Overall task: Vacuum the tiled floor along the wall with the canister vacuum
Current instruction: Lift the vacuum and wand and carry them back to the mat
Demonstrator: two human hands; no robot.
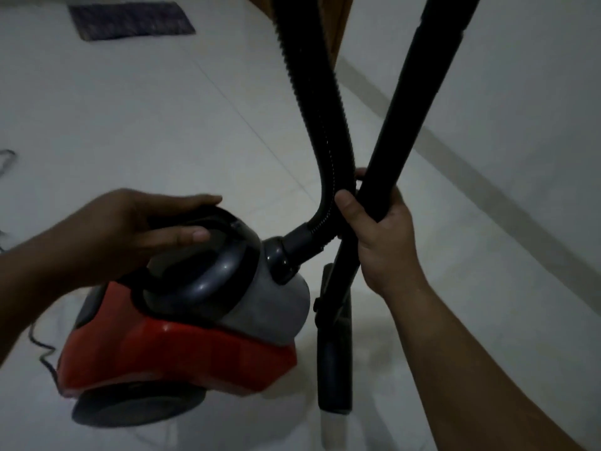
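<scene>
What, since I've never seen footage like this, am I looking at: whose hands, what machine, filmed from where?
The camera sits on a person's head, looking down at their own hands. The left hand holds the carry handle of a red canister vacuum. The right hand grips the black wand, whose floor head shows beside the canister. A ribbed hose rises from the canister's front. Below is a pale tiled floor; the wall runs at right, and a dark mat lies farther off.

Glossy plastic canister (182,353), ribbed hose (312,102), perhaps matt wand (409,109), smooth tiles (130,109)
</scene>
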